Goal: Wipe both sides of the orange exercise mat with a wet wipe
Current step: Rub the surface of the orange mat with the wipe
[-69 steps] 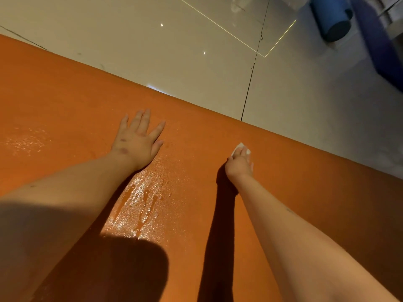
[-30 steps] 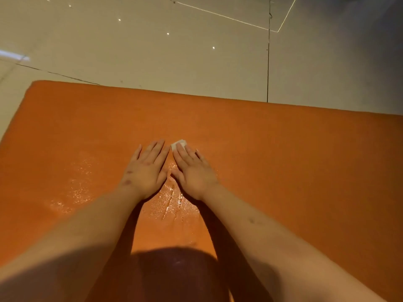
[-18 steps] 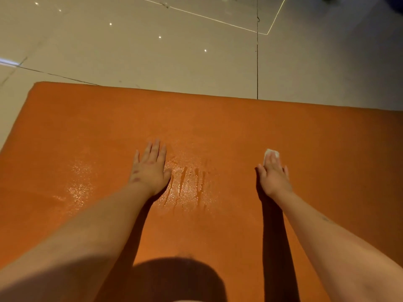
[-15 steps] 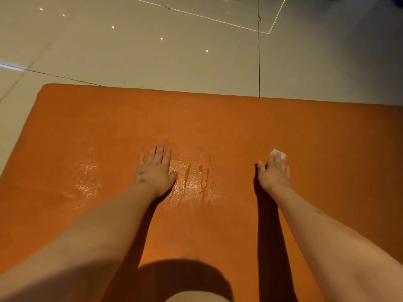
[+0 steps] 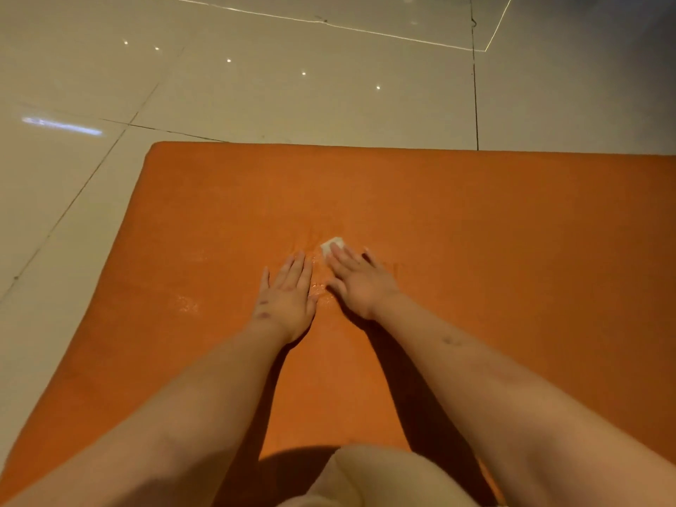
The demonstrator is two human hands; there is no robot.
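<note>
Mat: flat orange foam exercise mat (image 5: 475, 232) on the pale tiled floor (image 5: 292, 97), long axis running 9 to 3 o'clock.
Left: your left hand (image 5: 287, 298) lies flat and empty, bracing the mat.
Right: your right hand (image 5: 360, 283) is flat, straight fingers pressing the small white wet wipe (image 5: 332, 247) at its 12 o'clock.
Next: most of the mat lies toward 3 o'clock, so the right hand looks nearer.

A glossy, pale tiled floor (image 5: 292, 97) with thin dark joints fills the far and left parts of the scene and catches small spots of light. An orange mat (image 5: 512, 232) lies flat on it, its rounded far-left corner showing, its right end out of view.
</note>
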